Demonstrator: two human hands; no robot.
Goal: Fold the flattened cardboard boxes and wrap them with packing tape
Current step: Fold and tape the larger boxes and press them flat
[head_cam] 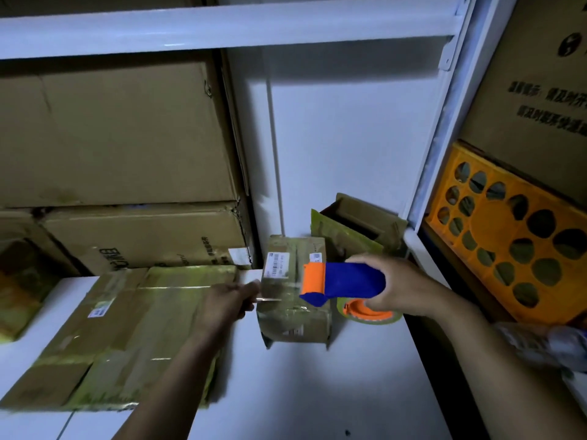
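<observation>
Left hand [230, 301] pinch on tape strip [276, 292], right hand [397, 287] fingers [362, 260] around dispenser [346, 281], over closed box [295, 322].

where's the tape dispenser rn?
Head view, right of centre: the tape dispenser is gripped in the right hand, in front of the small folded box, while the left hand pinches its tape end.

matt brown cardboard box [293, 293] with glossy clear tape, smooth blue-and-orange plastic tape dispenser [343, 282], glossy white shelf [317, 392]
</observation>
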